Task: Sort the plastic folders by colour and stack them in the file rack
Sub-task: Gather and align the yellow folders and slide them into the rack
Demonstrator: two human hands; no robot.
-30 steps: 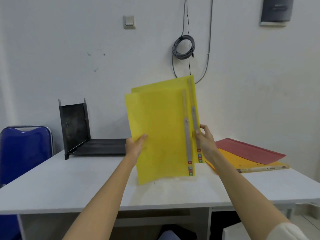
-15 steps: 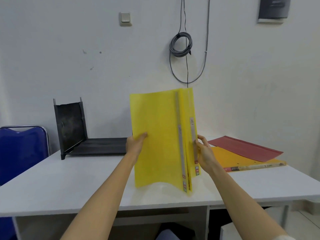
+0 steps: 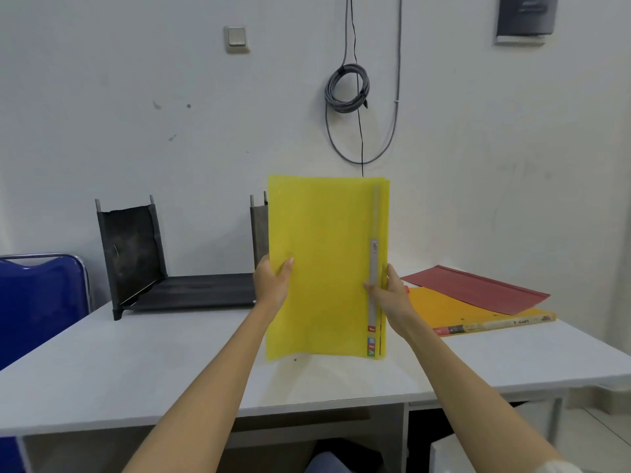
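I hold a bundle of yellow plastic folders (image 3: 324, 264) upright, its bottom edge on the white table (image 3: 136, 363). My left hand (image 3: 273, 281) grips the left edge, thumb on the front. My right hand (image 3: 389, 295) grips the right edge by the grey spine strip. The black file rack (image 3: 177, 268) stands at the back left, its right end hidden behind the folders, and holds nothing visible. To the right lie a dark red folder (image 3: 474, 288) on top of an orange folder (image 3: 454, 312).
A blue chair (image 3: 37, 302) stands at the table's left end. The white wall (image 3: 170, 131) runs close behind the table, with a coiled grey cable (image 3: 348, 87) hanging above the folders. The table's front edge is near my forearms.
The yellow folders were fanned and tilted; they have been squared into one aligned bundle standing straight on the table. Both hands kept their grip on the edges.
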